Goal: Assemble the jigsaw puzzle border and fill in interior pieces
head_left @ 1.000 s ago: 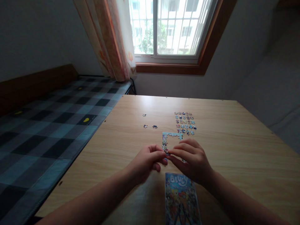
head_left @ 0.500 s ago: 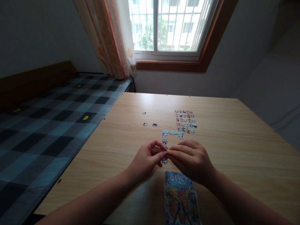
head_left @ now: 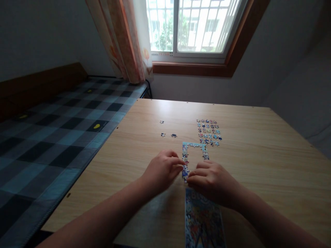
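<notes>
On a pale wood-grain table point(head_left: 258, 165) beneath a barred window point(head_left: 191, 27), the left hand point(head_left: 161, 170) and right hand point(head_left: 212, 181) rest curled fingers on the partly joined colourful jigsaw frame point(head_left: 185, 162); whether either pinches a piece, I cannot tell.

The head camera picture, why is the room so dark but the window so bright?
Head view: daylight pours through the window, washing it out, so walls and arms look dim; the table shines near it; both hands and puzzle strip stay shadowy.
</notes>
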Tool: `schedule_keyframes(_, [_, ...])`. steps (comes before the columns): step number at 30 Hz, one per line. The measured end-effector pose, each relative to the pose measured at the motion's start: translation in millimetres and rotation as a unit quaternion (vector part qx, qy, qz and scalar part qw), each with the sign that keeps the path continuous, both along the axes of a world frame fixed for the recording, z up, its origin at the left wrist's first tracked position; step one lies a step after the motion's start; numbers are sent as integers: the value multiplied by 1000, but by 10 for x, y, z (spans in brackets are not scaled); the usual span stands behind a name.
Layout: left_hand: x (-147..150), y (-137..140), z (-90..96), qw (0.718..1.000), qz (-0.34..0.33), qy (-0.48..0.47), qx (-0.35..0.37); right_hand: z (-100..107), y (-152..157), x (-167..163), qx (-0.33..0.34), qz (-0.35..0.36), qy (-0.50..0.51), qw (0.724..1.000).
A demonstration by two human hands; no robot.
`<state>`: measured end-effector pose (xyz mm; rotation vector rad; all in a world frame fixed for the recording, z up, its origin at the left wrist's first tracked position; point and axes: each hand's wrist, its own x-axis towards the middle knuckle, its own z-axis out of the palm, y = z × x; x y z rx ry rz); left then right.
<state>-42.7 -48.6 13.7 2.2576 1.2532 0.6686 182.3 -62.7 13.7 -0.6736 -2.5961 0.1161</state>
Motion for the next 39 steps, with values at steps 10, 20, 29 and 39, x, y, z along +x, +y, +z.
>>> schedule_keyframes(10, [44,-23,-26,999,8,53,10,-36,8,-26,17,1,-16,1000])
schedule_keyframes(20, [52,-13,-37,998,6,62,11,-20,-3,-40,15,-6,-17,1000])
schedule_keyframes(29, [54,-12,-28,998,8,63,7,-84,14,-42,-18,-12,4,1000])
schedule_keyframes(39, [39,-2,-37,1000,13,22,-7,-17,42,20,-22,-46,72,996])
